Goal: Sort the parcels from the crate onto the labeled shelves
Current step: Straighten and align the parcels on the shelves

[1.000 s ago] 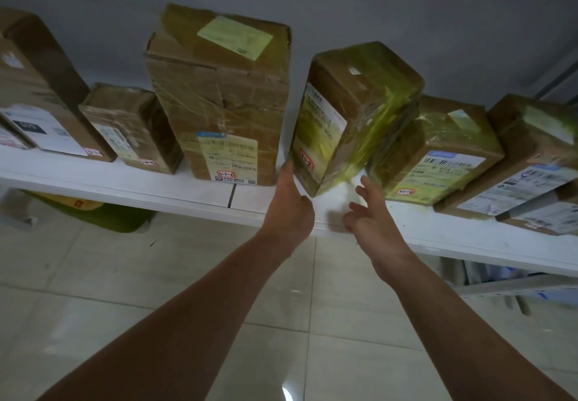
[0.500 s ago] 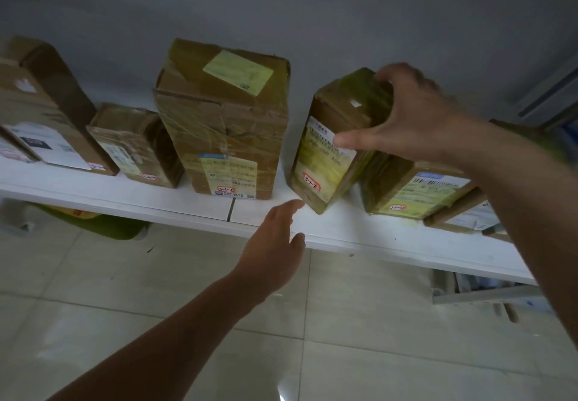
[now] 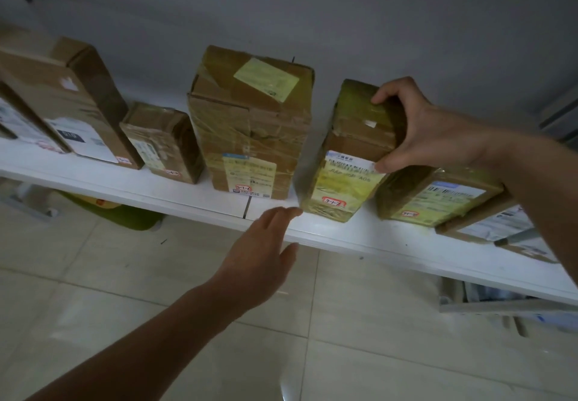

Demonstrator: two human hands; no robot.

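Observation:
A brown taped parcel [image 3: 347, 163] with a yellowish label stands upright on the white shelf [image 3: 359, 238]. My right hand [image 3: 416, 128] grips its top from the right, thumb on the front face, fingers over the back edge. My left hand [image 3: 266, 244] is flat with straight fingers, its fingertips at the parcel's lower left corner, over the shelf's front edge. A taller taped parcel [image 3: 253, 125] stands just left of it. To its right a flatter parcel [image 3: 438, 197] leans under my right forearm.
More parcels line the shelf: a small one [image 3: 162, 141] and a large white-labelled one [image 3: 72, 103] to the left, another [image 3: 497, 225] at the far right. Below are pale floor tiles [image 3: 375, 322], a green object [image 3: 125, 216] and a metal frame [image 3: 500, 307].
My right hand rose from the shelf edge to the parcel's top and took hold of it. The parcel went from tilted to upright. My left hand drew back slightly from the parcel's side.

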